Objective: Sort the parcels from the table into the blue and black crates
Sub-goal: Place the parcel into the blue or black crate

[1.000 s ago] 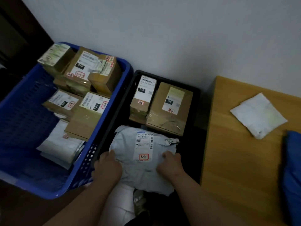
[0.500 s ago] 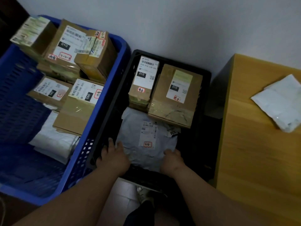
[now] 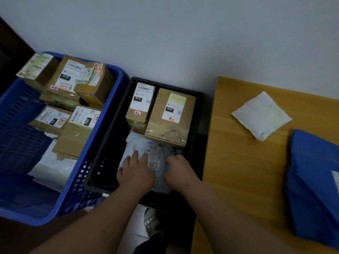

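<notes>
Both your hands are on the grey bag [image 3: 146, 153] in the black crate [image 3: 110, 143].

Your left hand [image 3: 136, 173] lies flat on it, fingers spread; your right hand [image 3: 178, 171] curls at its right edge, grip unclear. The bag sits in front of two boxes [image 3: 170, 116]. The blue crate [image 3: 102, 140] holds more boxes. A white parcel [image 3: 261, 115] and a blue parcel [image 3: 313, 180] lie on the surface [image 3: 238, 162].

Parcel sorting room, labelled cardboard boxes [image 3: 170, 116] in plastic crates [image 3: 102, 136], wooden table [image 3: 244, 162], bare wall
</notes>
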{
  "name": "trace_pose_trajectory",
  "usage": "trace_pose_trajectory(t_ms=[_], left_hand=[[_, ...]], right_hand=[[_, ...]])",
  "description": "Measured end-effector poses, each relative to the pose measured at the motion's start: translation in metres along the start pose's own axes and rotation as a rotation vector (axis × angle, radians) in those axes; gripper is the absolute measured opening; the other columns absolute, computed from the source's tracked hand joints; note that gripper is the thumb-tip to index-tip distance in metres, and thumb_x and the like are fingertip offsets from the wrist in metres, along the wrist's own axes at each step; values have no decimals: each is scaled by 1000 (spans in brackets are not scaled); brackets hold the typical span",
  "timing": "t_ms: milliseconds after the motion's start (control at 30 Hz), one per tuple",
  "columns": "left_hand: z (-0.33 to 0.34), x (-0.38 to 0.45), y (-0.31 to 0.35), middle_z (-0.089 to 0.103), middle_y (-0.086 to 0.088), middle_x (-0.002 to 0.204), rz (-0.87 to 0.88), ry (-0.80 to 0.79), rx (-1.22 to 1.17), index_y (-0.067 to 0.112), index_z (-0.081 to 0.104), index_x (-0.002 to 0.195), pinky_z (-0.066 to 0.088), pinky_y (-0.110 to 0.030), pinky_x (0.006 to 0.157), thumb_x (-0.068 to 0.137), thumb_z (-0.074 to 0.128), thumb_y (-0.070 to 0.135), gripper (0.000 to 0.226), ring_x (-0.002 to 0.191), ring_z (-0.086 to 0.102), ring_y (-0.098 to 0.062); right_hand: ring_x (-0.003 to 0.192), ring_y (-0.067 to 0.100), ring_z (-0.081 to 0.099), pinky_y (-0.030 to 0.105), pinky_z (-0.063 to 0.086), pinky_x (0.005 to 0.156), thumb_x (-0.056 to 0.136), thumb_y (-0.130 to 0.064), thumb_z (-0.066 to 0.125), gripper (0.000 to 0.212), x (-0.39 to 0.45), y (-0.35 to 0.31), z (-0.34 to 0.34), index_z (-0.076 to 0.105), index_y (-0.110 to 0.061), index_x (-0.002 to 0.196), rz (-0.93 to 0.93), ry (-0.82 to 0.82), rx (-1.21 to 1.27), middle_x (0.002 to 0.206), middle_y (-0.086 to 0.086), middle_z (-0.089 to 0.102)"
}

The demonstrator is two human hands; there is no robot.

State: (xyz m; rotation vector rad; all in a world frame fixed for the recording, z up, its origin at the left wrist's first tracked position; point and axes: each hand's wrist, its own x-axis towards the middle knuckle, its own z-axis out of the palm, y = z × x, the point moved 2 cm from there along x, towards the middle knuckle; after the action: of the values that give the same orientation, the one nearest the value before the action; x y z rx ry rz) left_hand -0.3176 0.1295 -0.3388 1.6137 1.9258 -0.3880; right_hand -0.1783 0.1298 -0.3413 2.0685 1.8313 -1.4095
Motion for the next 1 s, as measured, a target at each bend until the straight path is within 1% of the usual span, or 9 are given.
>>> trace_pose_trajectory(t_ms=[167,267,400,500,567,633,733,800,1000], left_hand=[[-10,-47,68,5,1,164,70,99,-8,33,17,153,13,-45,118,96,42,48,64,149,5,-24],[-12,-78,113,10,1,162,133,153,-35,33,20,152,15,-44,117,96,43,48,62,149,7,-23],[-4,-115,173,11,2,163,209,174,-32,33,20,152,15,-46,117,97,42,50,61,149,7,-25],[14,-142,216,9,4,163,260,128,-32,33,18,153,15,-47,118,98,42,50,62,150,6,-24],[28,-158,242,10,4,163,287,104,-32,33,19,154,16,-47,118,98,42,50,62,150,7,-23],[42,-171,262,14,5,162,294,75,-37,33,20,153,18,-46,117,99,41,52,61,149,9,-22],[64,-186,283,21,4,160,301,-6,-66,31,22,153,26,-46,116,98,42,52,62,147,20,-25],[76,-193,293,27,-1,158,300,-96,-159,25,23,153,33,-45,113,98,45,48,64,142,30,-27],[96,-210,309,29,-10,157,141,-300,-501,12,16,155,36,-39,112,100,51,35,68,139,36,-30]], right_hand=[[117,26,49,38,46,97,93,-19,57,31,-59,25,-62,59,-14,123,-168,207,-71,128,6,47],[118,23,49,35,45,96,95,-23,55,33,-93,57,-96,58,-19,127,-196,319,-120,128,2,50],[126,21,43,35,35,104,95,-25,51,37,-139,119,-132,54,-25,132,-153,433,-189,134,-3,47],[135,22,34,36,26,111,94,-23,50,41,-176,178,-156,50,-25,135,-40,493,-240,142,-1,41],[147,29,15,44,17,118,95,-28,48,49,-198,221,-168,38,-25,144,116,461,-260,158,6,22],[150,34,0,51,9,121,94,-39,51,64,-218,261,-173,25,-25,151,281,383,-252,164,7,2],[150,36,-5,59,3,120,87,-60,55,92,-244,312,-168,4,-29,157,408,201,-226,165,3,-9],[151,33,-6,62,1,119,85,-64,55,97,-255,332,-160,-5,-36,156,395,125,-216,165,-1,-13],[151,26,-1,61,0,118,87,-56,52,84,-266,344,-162,7,-40,155,314,112,-151,165,-7,-5]])
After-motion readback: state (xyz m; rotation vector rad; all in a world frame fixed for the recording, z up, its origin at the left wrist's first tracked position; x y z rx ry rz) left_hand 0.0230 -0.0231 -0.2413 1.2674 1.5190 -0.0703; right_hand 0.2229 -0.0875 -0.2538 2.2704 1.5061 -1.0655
